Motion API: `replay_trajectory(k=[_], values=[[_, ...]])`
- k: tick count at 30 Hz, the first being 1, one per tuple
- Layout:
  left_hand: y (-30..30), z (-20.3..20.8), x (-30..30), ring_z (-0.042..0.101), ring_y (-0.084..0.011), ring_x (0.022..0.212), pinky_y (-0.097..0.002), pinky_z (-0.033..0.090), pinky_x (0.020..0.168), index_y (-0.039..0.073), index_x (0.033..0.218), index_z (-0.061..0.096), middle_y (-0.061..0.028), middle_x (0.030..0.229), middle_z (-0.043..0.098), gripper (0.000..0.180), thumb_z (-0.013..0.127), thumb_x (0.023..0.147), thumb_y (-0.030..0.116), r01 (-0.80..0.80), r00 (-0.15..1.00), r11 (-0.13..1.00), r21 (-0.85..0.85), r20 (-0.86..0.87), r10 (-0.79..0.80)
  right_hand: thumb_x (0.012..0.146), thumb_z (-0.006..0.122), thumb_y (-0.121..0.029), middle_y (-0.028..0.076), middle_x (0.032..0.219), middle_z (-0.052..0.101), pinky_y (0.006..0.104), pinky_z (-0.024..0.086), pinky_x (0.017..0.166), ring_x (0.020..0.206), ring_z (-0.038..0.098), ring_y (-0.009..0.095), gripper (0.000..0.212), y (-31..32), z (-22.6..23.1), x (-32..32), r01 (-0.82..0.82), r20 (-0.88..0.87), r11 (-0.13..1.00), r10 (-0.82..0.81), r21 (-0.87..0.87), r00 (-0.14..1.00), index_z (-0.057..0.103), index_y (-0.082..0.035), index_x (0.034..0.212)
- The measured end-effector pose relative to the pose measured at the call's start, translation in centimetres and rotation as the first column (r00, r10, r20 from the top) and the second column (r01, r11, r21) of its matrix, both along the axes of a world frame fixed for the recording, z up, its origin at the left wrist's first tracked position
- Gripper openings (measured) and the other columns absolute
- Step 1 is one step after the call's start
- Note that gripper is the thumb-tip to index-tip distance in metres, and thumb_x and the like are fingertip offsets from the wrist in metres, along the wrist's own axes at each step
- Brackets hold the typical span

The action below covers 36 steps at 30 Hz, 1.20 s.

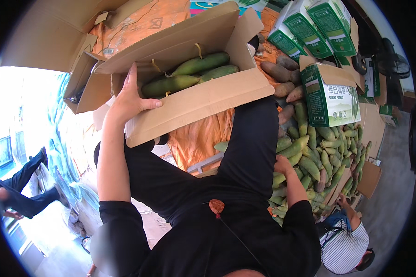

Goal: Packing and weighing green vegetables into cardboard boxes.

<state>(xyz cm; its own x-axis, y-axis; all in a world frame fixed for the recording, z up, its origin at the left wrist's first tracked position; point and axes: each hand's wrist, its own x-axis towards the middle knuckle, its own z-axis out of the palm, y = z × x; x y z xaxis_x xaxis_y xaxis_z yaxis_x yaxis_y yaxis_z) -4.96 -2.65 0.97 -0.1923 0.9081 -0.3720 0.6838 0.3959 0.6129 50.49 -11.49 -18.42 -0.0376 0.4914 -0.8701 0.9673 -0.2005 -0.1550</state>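
My left hand grips the left end of an open cardboard box, its thumb spread over the near flap and its fingers on the end wall. Several green radishes lie inside, and short cord loops poke through the cardboard. The box rests tilted over my knees. Down at my right side, my right hand touches the near edge of a large heap of green radishes. Its fingers are partly hidden, so whether it grasps a radish I cannot tell.
Green-and-white cartons stand on and behind the heap at the right. Brownish roots lie beside an orange sheet. Another open box is at the left. A person in a striped shirt sits at lower right; another person's legs show at left.
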Motion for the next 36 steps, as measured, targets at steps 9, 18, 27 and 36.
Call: replay_trajectory(k=[9, 18, 27, 36], values=[[0.5, -2.1, -0.7, 0.043, -0.0399, 0.129, -0.0435, 0.039, 0.106, 0.005, 0.151, 0.006, -0.0245, 0.151, 0.026, 0.139, 0.092, 0.047, 0.040, 0.055, 0.996, 0.996, 0.076, -0.076, -0.049, 0.062, 0.081, -0.016, 0.013, 0.107, 0.060, 0.0330, 0.047, 0.085, 0.097, 0.060, 0.024, 0.062, 4.9, 10.5, 4.0, 0.433, -0.265, 0.767, -0.344, 0.475, 0.901, 0.058, 0.007, 0.115], [0.7, -1.2, -0.2, 0.025, -0.0347, 0.141, -0.0401, 0.029, 0.114, -0.003, 0.148, 0.009, -0.0261, 0.151, 0.022, 0.139, 0.091, 0.046, 0.043, 0.051, 0.997, 0.998, 0.028, -0.066, -0.049, 0.069, 0.074, -0.014, 0.010, 0.109, 0.054, 0.0316, 0.041, 0.092, 0.102, 0.053, 0.022, 0.059, 13.9, 26.7, -5.5, 0.369, -0.470, 0.556, 0.044, 0.745, 0.882, 0.054, 0.005, 0.121], [0.0, -1.7, -0.7, 0.025, -0.0362, 0.140, -0.0405, 0.029, 0.113, -0.003, 0.148, 0.010, -0.0268, 0.151, 0.023, 0.139, 0.091, 0.046, 0.046, 0.093, 0.980, 0.993, 0.068, -0.180, -0.079, 0.063, 0.076, -0.032, 0.013, 0.102, 0.059, 0.0415, 0.046, 0.088, 0.103, 0.054, 0.031, 0.057, 20.9, 26.5, -24.0, -0.219, -0.154, 0.412, 0.701, 0.885, 0.697, 0.061, -0.004, 0.111], [0.7, -1.4, -0.6, 0.029, -0.0397, 0.138, -0.0442, 0.031, 0.111, 0.000, 0.149, 0.012, -0.0252, 0.150, 0.027, 0.132, 0.088, 0.052, 0.048, 0.141, 0.970, 0.978, 0.157, -0.220, -0.104, 0.078, 0.070, -0.029, 0.013, 0.117, 0.060, 0.0390, 0.044, 0.096, 0.114, 0.053, 0.031, 0.046, 21.5, 20.3, -29.6, 0.037, -0.431, 0.525, 0.655, 0.850, 0.621, 0.062, -0.008, 0.117]])
